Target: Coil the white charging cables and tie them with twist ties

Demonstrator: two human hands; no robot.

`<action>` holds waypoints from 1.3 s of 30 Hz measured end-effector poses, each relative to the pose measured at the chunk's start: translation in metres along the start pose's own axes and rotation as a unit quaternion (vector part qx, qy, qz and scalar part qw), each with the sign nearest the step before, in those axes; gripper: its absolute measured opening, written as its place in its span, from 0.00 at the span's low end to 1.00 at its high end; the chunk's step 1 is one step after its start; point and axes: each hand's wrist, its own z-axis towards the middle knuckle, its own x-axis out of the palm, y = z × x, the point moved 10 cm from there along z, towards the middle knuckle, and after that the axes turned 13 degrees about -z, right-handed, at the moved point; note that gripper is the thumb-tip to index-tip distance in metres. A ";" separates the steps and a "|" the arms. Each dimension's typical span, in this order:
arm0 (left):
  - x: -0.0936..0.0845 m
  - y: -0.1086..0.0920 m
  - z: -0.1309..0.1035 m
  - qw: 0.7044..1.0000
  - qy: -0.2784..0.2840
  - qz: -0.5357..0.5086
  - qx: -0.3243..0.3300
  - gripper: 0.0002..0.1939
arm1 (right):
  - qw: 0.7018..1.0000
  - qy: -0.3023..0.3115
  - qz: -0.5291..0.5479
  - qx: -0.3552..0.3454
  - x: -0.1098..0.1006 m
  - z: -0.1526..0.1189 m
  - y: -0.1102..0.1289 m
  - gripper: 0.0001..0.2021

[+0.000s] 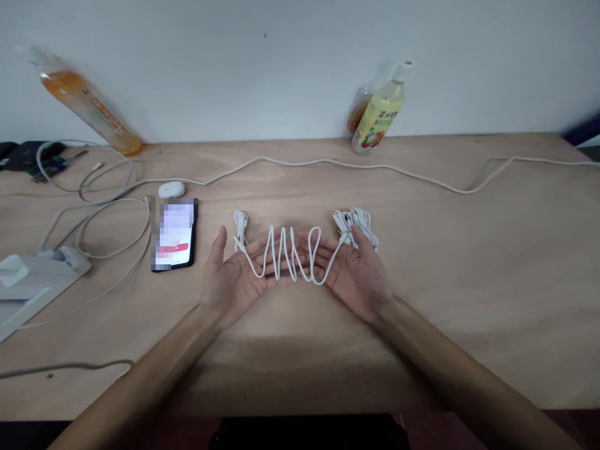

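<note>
A white charging cable (319, 283), drawn out in loose zigzag loops, lies across the fingers of both hands above the table. My left hand (237, 284) is palm up with its fingers stretched out, one cable end near the base of its fingers. Palm up as well, my right hand (359, 281) has flat fingers that meet or overlap those of the left, and the other cable end rests by its thumb. Just beyond the left hand is a small bundled white cable (240, 220). Several more bundled white cables (363, 222) lie behind the right thumb, partly covered by it.
Left of my hands lie a phone (175, 234) with a lit screen, a white earbud case (171, 189), tangled cables and a white power strip (42, 281). Against the wall stand an orange drink bottle (89, 106) and a yellow-labelled bottle (380, 115). One long cable (290, 164) crosses the table's back.
</note>
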 end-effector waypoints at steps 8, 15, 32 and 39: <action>0.001 0.001 0.000 1.000 -0.001 0.004 0.000 0.46 | 1.000 0.000 -0.007 0.005 0.002 0.001 -0.001 0.36; -0.001 0.001 0.000 1.000 -0.015 -0.001 0.001 0.47 | 1.000 0.011 -0.003 0.006 0.005 0.001 0.000 0.35; 0.000 0.002 0.000 1.000 0.015 -0.012 -0.010 0.46 | 1.000 -0.005 -0.002 0.009 0.000 0.002 -0.003 0.35; 0.000 0.002 -0.001 1.000 -0.003 -0.009 -0.008 0.46 | 1.000 -0.005 -0.004 0.012 0.001 0.002 -0.003 0.36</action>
